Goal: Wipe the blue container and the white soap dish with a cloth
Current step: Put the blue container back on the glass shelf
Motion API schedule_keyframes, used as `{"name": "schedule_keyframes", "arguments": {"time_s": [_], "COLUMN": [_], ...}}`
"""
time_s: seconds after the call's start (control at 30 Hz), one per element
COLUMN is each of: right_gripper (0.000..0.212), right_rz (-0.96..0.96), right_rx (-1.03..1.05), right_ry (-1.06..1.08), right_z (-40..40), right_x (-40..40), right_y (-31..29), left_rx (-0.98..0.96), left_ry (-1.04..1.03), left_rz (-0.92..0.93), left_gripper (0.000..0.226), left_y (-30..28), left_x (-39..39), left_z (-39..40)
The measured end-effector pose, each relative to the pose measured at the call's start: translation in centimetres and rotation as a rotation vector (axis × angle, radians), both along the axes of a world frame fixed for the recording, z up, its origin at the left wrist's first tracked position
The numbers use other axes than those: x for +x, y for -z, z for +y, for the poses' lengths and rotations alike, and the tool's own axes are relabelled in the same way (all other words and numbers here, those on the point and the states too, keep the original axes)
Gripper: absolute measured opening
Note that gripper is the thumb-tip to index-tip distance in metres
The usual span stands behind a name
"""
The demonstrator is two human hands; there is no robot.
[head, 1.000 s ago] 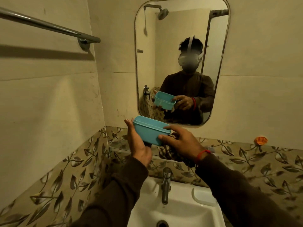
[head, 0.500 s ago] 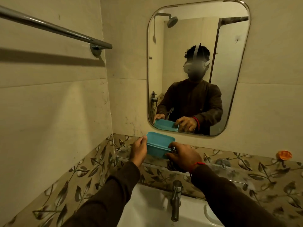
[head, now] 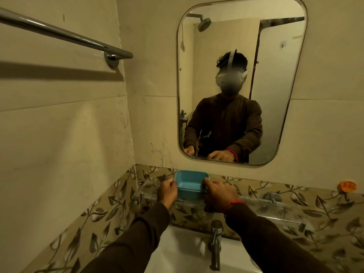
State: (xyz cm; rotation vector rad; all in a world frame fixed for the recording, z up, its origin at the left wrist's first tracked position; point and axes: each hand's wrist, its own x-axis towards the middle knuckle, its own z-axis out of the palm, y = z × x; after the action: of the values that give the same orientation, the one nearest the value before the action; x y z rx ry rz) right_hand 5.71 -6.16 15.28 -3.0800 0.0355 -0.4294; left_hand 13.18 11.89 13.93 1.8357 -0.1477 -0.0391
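Biggest thing we've got in front of us is the mirror (head: 242, 81) on the back wall, and in it we see ourselves in a dark brown top, both arms reaching down. Over on the left wall there's a chrome towel bar (head: 65, 35). At the bottom edge sits the white sink (head: 181, 253) with its chrome tap (head: 215, 245) standing upright at the back rim. Between the sink and the mirror runs a glass shelf (head: 275, 210) along the leaf-patterned tile strip.

The blue container (head: 190, 185) sits open side up at the left end of that shelf, just under the mirror's lower left corner. Our left hand (head: 167, 192) has its fingers curled onto the container's left wall, and our right hand (head: 220, 194) is gripping the right wall, red thread on that wrist. Something dark peeks out under the right palm; we can't tell what it is. Far off near the right edge, a small orange thing (head: 347, 186) sticks to the tiles.
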Motion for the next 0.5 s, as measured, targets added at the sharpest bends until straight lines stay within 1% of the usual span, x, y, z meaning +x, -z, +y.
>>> {"name": "schedule_keyframes", "arguments": {"time_s": [0.07,0.13,0.33,0.4,0.5], "right_gripper": [0.03,0.032,0.06,0.062,0.056], "right_rz": [0.011,0.021,0.053,0.039,-0.028], "right_rx": [0.0,-0.016,-0.036,-0.006,0.062], "right_ry": [0.001,0.007,0.06,0.065,0.085], "right_z": [0.05,0.15,0.23,0.03,-0.58], "right_x": [-0.03,-0.11,-0.12,-0.19,-0.7], "right_y": [-0.18,-0.21,-0.21,-0.03,0.17], "left_rx": [0.027,0.061,0.135,0.135,0.126], "left_ry": [-0.001,-0.004,-0.007,-0.016,-0.021], "left_rz": [-0.007,-0.017,-0.021,-0.021,-0.029], "left_gripper": [0.023,0.025,0.033,0.032,0.033], "left_y": [-0.1,-0.18,-0.33,-0.39,-0.42], "left_x": [-0.05,0.03,0.07,-0.06,-0.29], "left_z": [0.02,-0.03,-0.2,-0.28,-0.37]}}
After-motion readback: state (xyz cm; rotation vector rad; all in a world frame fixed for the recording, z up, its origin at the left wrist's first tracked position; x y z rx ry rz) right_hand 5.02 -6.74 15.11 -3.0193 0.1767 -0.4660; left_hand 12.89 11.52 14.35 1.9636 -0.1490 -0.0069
